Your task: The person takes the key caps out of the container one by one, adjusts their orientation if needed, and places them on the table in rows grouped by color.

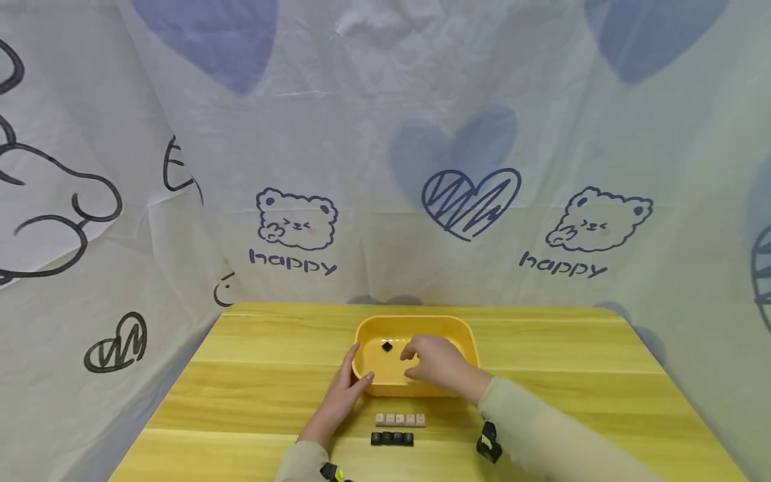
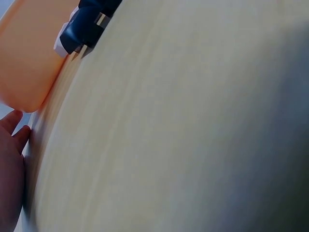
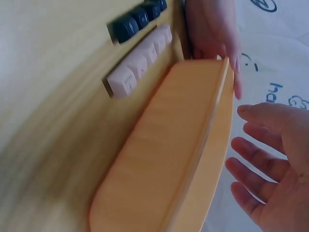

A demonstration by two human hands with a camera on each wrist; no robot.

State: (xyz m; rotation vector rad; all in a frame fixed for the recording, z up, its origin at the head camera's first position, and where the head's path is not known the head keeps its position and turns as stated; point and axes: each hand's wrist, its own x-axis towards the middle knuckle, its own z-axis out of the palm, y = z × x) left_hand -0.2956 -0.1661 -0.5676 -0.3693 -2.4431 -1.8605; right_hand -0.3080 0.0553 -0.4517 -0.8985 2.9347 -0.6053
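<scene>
A yellow tray (image 1: 415, 389) stands on the table, with a single black keycap (image 1: 387, 347) on its floor toward the left. My left hand (image 1: 338, 399) touches the tray's left corner, fingers straight along the outside and thumb at the front rim. Over the inside of the tray hovers my right hand (image 1: 436, 361), its fingers loosely bent and thumb apart. Nothing shows between those fingers in the right wrist view. In front of the tray lie a row of white keycaps (image 1: 400, 420) and, nearer me, a row of black keycaps (image 1: 392, 438).
The wood-grain table (image 1: 271, 375) reaches out on both sides of the tray. Behind it and along the left hangs a white cloth (image 1: 385, 268) printed with hearts and bears. A dark strapped device (image 1: 489, 442) sits on my right wrist.
</scene>
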